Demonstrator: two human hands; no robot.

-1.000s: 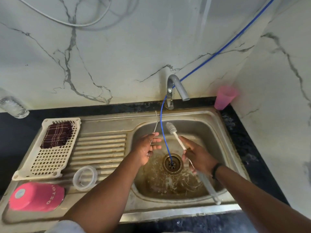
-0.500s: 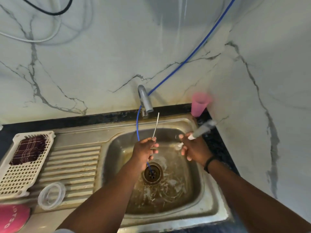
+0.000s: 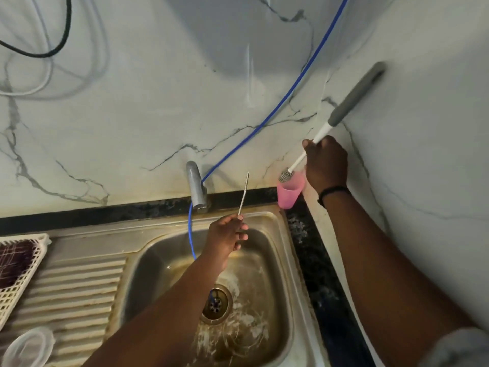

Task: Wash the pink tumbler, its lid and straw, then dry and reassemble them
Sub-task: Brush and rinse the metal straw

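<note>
Head view, straw (image 3: pixel 243 193) near-upright, left hand (image 3: pixel 225 241) gripping

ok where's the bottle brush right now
Upper right of the head view: the right hand holds the bottle brush, its bristle head at the rim of the pink cup.

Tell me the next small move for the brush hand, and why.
Probably lower the brush the rest of the way into the pink cup and let go: the right hand holds it head-down at the cup's rim, while the left hand holds the straw over the sink.
</note>
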